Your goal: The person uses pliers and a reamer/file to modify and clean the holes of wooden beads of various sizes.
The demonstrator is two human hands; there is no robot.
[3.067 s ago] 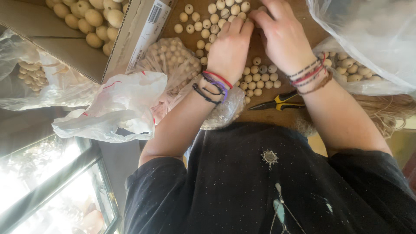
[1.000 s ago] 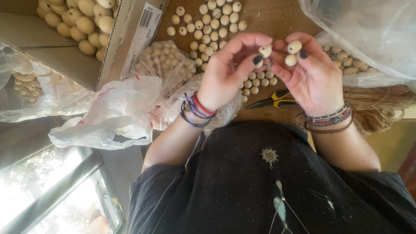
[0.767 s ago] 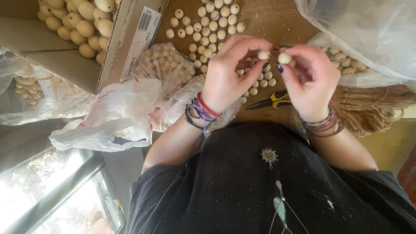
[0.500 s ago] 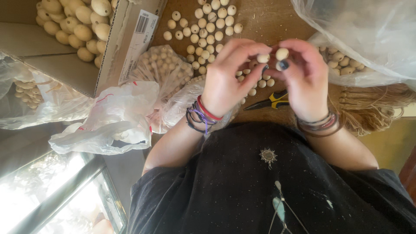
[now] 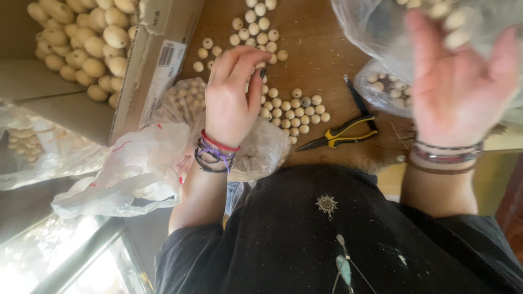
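You have two hands in view. Your left hand [image 5: 231,98] is low over the table [image 5: 321,49], with its fingers bent and pinched together right above the loose wooden beads [image 5: 289,109]. I cannot tell if a bead is caught in that pinch. Your right hand [image 5: 455,87] is up high on the right, spread wide open with the palm showing, and it is blurry. A few beads seem to sit at its fingertips, maybe three, but the blur makes it hard to tell.

The loose beads lie in two bunches on the table: about a dozen far off near the top, and about twenty nearer, just right of your left hand. One pair of pliers [image 5: 340,133] with yellow and black handles lies to the right of that bunch. One cardboard box [image 5: 158,65] on the left holds many bigger beads. I count about four clear plastic bags [image 5: 125,169] around you, some with beads in them.

Half a second ago both hands were close together in the middle, holding beads up between them. Now they are far apart, the left down low and the right up and open.
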